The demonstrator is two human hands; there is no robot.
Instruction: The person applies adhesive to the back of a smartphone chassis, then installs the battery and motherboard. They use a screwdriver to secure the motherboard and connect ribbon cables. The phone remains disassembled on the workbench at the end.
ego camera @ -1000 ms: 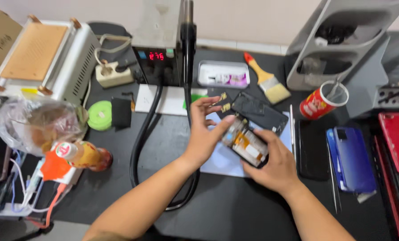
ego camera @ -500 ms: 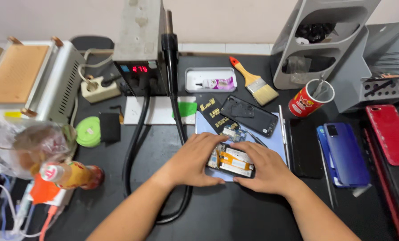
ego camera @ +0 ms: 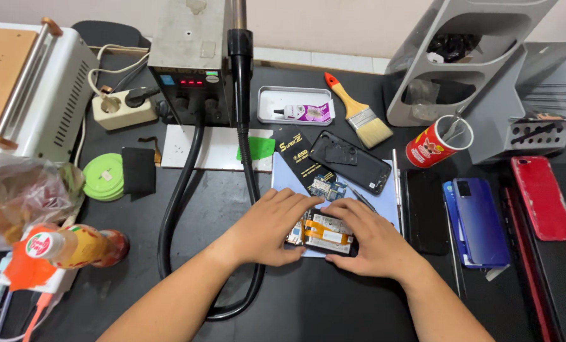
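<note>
opened phone [ego camera: 324, 231] — flat, innards up

Black desk [ego camera: 333, 310]. Opened phone with exposed circuit board and orange flex cables [ego camera: 324, 232], on a pale blue mat [ego camera: 390, 202], pressed under left hand [ego camera: 271, 227] and right hand [ego camera: 373, 239]. Just behind: black phone back cover [ego camera: 352, 163]. Farther back: wooden paintbrush with orange-tipped handle [ego camera: 359, 114], grey hot-air rework station [ego camera: 191, 60]. Right: blue phone [ego camera: 480, 220], red phone [ego camera: 544, 197].
</note>
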